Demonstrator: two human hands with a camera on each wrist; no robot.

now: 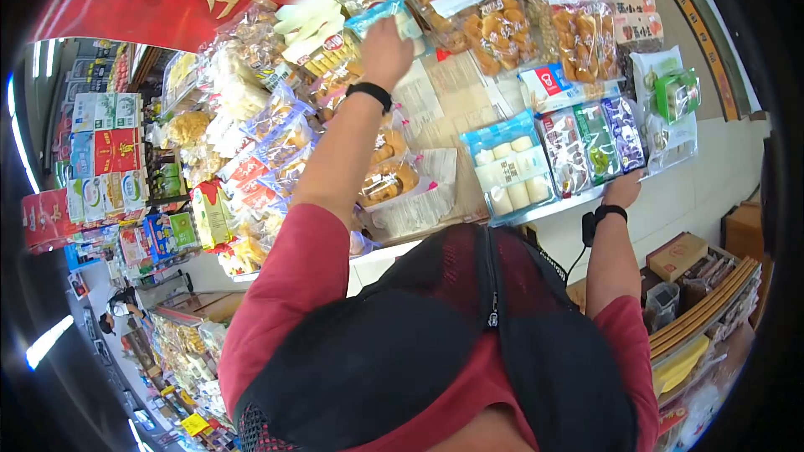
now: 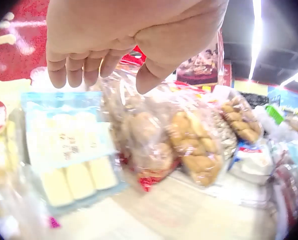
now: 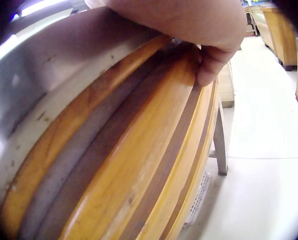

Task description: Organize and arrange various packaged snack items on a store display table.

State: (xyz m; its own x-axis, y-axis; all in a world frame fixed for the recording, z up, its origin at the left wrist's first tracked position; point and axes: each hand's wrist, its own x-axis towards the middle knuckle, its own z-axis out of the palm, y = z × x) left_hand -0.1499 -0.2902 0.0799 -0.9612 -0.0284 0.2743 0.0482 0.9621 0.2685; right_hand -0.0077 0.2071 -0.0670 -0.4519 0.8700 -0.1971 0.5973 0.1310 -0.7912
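Observation:
In the head view my left hand (image 1: 388,54) reaches over the far part of the display. Its fingers overlap a blue-and-clear bag of white bread rolls (image 1: 408,23). From the left wrist, the same hand (image 2: 134,35) hangs above that bread bag (image 2: 71,150), fingers extended and slightly bent, thumb apart, nothing held. My right hand (image 1: 624,190) is at the display's near edge, beside a row of small wrapped packs (image 1: 593,142). In the right wrist view this hand (image 3: 189,22) grips the slatted wooden edge (image 3: 139,145), a fingertip curled against a slat; the other fingers are hidden.
Bagged braided pastries (image 1: 500,29) lie at the back. A second bag of white rolls (image 1: 511,169) sits at the near edge. Bagged buns (image 1: 389,180) fill the left side. A low shelf with cartons (image 1: 678,255) stands at the right, beside tiled floor (image 3: 264,130).

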